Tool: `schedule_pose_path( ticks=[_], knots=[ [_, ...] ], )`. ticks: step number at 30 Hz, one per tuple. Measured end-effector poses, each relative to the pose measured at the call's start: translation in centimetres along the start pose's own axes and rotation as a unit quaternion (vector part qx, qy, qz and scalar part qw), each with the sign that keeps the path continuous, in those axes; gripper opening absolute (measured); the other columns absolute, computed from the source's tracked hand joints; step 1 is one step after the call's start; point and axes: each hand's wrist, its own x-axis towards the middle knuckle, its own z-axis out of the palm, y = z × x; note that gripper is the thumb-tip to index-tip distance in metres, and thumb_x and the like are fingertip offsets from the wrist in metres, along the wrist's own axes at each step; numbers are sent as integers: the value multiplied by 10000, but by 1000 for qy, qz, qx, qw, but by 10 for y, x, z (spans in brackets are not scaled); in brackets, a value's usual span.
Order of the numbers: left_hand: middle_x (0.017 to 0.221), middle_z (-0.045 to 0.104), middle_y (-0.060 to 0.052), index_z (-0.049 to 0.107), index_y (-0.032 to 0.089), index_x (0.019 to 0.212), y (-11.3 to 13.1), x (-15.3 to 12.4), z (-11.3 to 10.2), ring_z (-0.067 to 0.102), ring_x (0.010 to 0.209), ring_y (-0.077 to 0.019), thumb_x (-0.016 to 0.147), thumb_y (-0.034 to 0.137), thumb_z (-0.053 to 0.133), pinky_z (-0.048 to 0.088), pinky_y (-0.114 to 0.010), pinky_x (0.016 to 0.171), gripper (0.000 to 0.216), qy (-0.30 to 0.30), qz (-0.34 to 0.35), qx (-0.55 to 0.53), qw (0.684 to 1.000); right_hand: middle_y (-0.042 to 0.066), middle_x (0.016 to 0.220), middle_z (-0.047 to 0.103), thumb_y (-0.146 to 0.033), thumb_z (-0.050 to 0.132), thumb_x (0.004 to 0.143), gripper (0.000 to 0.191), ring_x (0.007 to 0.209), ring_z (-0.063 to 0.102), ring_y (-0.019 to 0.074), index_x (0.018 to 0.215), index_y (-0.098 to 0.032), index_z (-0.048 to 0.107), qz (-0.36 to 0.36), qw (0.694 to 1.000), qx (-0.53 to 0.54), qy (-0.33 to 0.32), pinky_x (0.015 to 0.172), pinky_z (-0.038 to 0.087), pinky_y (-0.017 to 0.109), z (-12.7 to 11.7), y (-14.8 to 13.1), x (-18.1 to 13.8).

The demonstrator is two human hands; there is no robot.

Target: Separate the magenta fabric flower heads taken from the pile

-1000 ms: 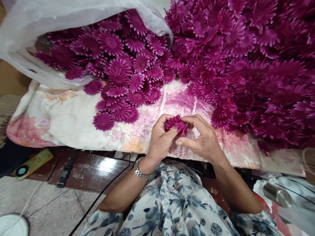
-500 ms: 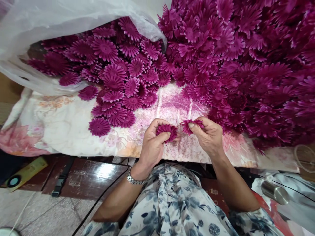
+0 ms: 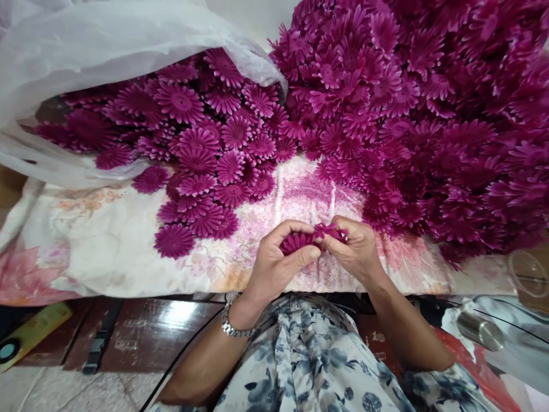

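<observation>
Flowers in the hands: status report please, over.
Left hand shut on first flower. Right hand shut on second flower, the two touching. Heap close beyond, nothing between the hands.

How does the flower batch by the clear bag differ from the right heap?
The left batch of magenta plastic daisy flowers lies mostly flat, face-up; the right heap of magenta plastic flowers is jumbled, many tilted. The left batch is shallow; the right heap far larger and deeper. The left batch spills from a clear plastic bag; the right heap lies uncovered. Same colour and shape.
</observation>
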Motion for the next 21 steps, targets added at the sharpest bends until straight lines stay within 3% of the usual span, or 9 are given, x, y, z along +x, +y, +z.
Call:
schedule_pose_path(
  ticks=[6,9,12,15,18,21],
  knots=[
    [539,523,46,636,170,698,1,5,-20,454,455,-66,709,318,719,400,-178,431,170,48,-28,83,995,-70,495,268,-464,557,827,485,456,277,48,506,-193,315,26,997,35,-62,433,239,203,3,-7,3],
    [541,514,56,627,171,692,12,10,-23,443,463,-55,684,288,736,375,-157,425,160,78,-44,89,992,-69,502,223,-454,525,857,507,445,245,48,514,-202,249,2,999,-28,17,424,211,209,-15,-6,4],
    [552,524,55,632,170,711,27,24,-6,446,465,-52,694,273,718,369,-153,419,136,59,-43,107,992,-56,494,299,-424,544,860,475,455,297,65,506,-197,322,-52,966,-220,126,454,242,230,-43,-4,12],
    [544,542,37,646,158,738,35,50,29,474,457,-71,734,256,666,368,-174,395,100,-7,-2,155,988,12,622,547,-442,548,857,319,591,481,124,671,-184,571,-92,903,-381,177,578,379,260,-72,-1,26],
    [538,545,45,667,150,964,31,76,57,417,393,-57,725,227,659,358,-187,374,251,-21,28,157,987,87,896,658,-444,540,860,330,830,565,198,1027,-175,631,-110,867,-443,201,778,449,338,-90,2,33],
    [590,559,48,651,176,1041,24,86,60,449,440,-58,700,230,689,380,-184,410,347,10,47,132,990,82,894,678,-356,537,873,271,828,577,196,1049,-174,636,-141,857,-446,217,789,460,339,-97,7,25]
  ],
)
